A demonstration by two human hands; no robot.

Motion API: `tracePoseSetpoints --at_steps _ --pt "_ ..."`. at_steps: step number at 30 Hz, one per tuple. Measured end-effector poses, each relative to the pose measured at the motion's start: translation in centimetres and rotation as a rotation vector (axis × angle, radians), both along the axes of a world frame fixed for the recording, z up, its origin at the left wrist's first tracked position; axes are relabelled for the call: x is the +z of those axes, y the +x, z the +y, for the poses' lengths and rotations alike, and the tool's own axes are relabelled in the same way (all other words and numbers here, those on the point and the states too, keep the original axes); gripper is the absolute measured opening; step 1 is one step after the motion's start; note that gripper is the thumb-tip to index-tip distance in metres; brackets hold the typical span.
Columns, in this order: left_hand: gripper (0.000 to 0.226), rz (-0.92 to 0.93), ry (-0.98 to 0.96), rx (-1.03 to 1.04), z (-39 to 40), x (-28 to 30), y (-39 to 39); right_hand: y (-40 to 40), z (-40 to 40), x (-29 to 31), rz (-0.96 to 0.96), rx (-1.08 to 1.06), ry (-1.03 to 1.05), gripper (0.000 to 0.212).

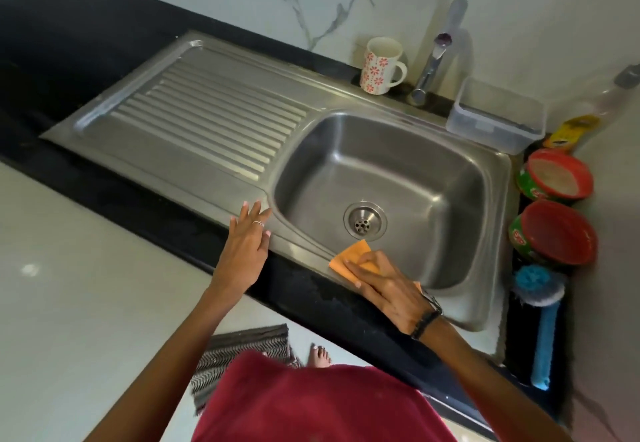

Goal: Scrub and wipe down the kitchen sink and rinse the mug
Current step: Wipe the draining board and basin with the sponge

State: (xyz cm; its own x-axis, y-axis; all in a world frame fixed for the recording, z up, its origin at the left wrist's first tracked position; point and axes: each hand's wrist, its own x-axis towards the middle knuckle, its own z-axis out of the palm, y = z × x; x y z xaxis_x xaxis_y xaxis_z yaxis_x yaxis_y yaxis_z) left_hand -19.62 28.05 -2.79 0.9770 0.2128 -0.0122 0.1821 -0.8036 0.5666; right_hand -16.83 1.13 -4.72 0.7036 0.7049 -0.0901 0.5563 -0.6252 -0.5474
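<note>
A stainless steel sink (398,151) with a ribbed drainboard (207,119) on its left is set into a black counter. My right hand (384,289) presses an orange cloth (349,258) flat on the sink's front rim, fingers straight over it. My left hand (247,244) rests with spread fingers on the front rim, just left of the basin. A white mug (381,66) with red flowers stands upright behind the basin, left of the tap (433,67). The basin holds nothing but its drain (365,223).
A clear plastic box (495,114) sits at the basin's back right corner. On the right counter stand two red-lidded tubs (554,178) (554,232), a yellow packet (571,130) and a blue-handled brush (540,320). A striped mat (239,355) lies on the floor.
</note>
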Motion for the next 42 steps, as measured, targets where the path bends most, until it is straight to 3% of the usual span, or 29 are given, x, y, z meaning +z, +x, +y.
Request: tracePoseSetpoints --at_steps 5,12,25,30,32,34,42 --pt "0.045 -0.053 -0.035 0.080 1.0 -0.3 -1.2 0.7 1.2 -0.3 -0.169 0.189 0.000 0.046" --pt "0.046 -0.039 -0.023 0.099 3.6 -0.5 -2.6 2.5 6.4 -0.8 -0.113 0.243 -0.014 0.052" --pt "0.054 0.043 0.187 0.108 12.5 -0.9 -1.8 4.6 18.4 0.7 0.034 0.120 0.041 0.040" --pt "0.060 0.040 0.280 0.090 17.5 -1.2 -0.6 5.2 23.9 0.5 -0.048 0.138 -0.035 0.036" --pt "0.056 0.022 0.280 0.106 18.6 -1.2 -0.2 5.3 25.5 0.3 -0.027 0.082 -0.011 0.031" --pt "0.054 0.029 0.246 0.132 21.1 -1.1 0.0 5.7 28.3 0.3 -0.020 0.065 0.021 0.039" --pt "0.065 0.046 0.251 0.078 30.3 -1.3 -0.5 6.8 36.5 1.0 0.001 0.018 0.048 0.031"
